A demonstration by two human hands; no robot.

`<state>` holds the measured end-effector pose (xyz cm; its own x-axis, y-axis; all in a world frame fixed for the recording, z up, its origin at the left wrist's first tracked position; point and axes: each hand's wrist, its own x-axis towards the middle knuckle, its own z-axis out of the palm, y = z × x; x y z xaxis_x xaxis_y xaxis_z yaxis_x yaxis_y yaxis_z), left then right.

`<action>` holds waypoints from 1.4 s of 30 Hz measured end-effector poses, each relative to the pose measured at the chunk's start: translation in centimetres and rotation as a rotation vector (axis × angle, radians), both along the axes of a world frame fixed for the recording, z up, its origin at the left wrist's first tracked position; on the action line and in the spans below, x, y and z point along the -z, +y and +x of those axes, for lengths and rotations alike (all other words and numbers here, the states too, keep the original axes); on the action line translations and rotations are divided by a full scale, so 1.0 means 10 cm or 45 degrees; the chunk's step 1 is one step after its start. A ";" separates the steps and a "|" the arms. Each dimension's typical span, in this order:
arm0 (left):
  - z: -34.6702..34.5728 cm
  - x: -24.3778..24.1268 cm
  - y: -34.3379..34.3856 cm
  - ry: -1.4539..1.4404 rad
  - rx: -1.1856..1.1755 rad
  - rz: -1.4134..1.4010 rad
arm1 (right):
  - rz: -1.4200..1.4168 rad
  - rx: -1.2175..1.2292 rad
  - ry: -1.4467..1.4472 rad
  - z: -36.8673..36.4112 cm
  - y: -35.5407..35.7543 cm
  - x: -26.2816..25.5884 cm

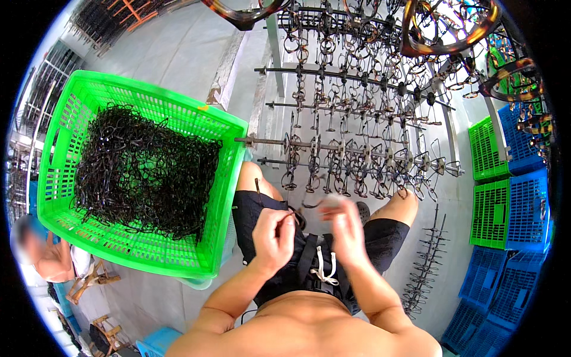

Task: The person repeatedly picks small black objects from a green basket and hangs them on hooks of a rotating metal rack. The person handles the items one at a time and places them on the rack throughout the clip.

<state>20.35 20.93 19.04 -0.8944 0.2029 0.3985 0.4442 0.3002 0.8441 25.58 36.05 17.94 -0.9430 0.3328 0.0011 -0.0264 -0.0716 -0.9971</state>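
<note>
Pinched between the fingers of my left hand (275, 236) is a dark eyeglass frame (298, 216), with one temple arm pointing up past the knuckles. My right hand (342, 221) is blurred beside it, and whether its fingers hold anything cannot be told. A green plastic basket (134, 263) on my left bears a tangled heap of dark eyeglass frames (147, 169). Before my knees, rows of tortoiseshell eyeglass frames (341, 178) hang on metal rods (308, 143).
Large tortoiseshell frames (450, 49) hang close at the upper right. Green and blue crates (488, 214) are stacked at the right. A rack with spiky crosspieces (426, 263) lies on the floor. Another person (55, 261) sits at far left near a wooden stool (93, 279).
</note>
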 end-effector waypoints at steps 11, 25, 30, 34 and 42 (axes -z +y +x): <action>-0.42 0.15 -0.61 0.090 -0.087 -0.114 | 0.035 0.234 0.032 -1.14 -0.43 0.35; -0.43 0.25 -1.57 -0.163 0.005 -1.073 | -0.188 0.321 -0.296 -1.53 -0.51 0.04; -0.55 0.01 -1.71 0.064 -0.007 -1.193 | 0.177 0.461 -0.184 -1.62 -0.54 0.22; -0.67 -0.16 -1.78 0.218 -0.269 -1.046 | 0.073 0.511 -0.069 -1.66 -0.59 0.26; -0.86 -0.32 -1.48 -0.124 -0.227 0.154 | 0.920 0.594 0.115 -1.48 -0.61 0.13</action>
<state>11.74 6.15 22.21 -0.9474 -0.0059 0.3200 0.3074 0.2611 0.9150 10.75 29.93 16.65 -0.6966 0.5745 0.4298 0.0238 0.6172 -0.7865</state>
